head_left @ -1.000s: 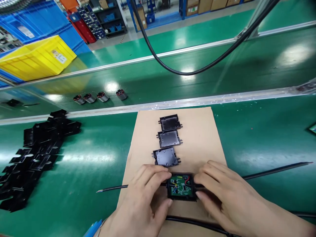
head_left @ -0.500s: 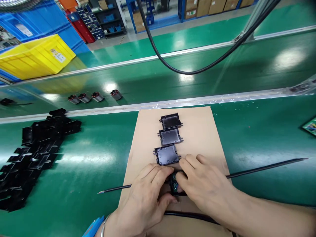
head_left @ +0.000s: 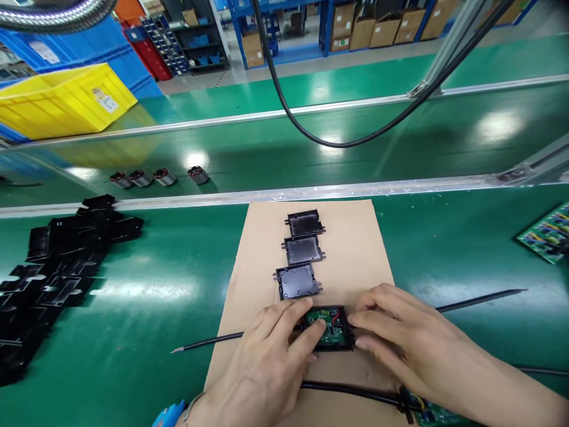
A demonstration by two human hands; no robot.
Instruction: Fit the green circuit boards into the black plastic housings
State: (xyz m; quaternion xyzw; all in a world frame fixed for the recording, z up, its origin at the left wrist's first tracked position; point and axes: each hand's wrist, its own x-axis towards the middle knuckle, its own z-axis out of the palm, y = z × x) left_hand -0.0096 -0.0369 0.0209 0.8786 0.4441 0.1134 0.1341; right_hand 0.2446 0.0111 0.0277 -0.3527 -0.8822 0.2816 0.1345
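A black housing with a green circuit board point(head_left: 331, 329) inside lies on the cardboard sheet point(head_left: 347, 237). My left hand point(head_left: 275, 344) grips its left side, the thumb resting on the board. At the housing's right end, my right hand point(head_left: 400, 332) pinches the spot where a black cable point(head_left: 482, 299) comes out. Another cable end point(head_left: 208, 340) sticks out to the left beyond my left hand. Three black housings point(head_left: 297, 281) form a column above. Below, a thicker black cable point(head_left: 347, 388) runs to a second green board point(head_left: 438, 415), partly under my right forearm.
Black plastic parts point(head_left: 66, 255) are piled at left. Several metal cylinders point(head_left: 164, 177) stand beyond the metal rail point(head_left: 311, 193). A yellow bin point(head_left: 66, 101) is at upper left, green boards point(head_left: 549, 234) at right. A black cable point(head_left: 338, 144) hangs overhead.
My right hand has moved right, off the board to the housing's right end, uncovering the board. My left thumb has moved up onto the board. The view has shifted slightly.
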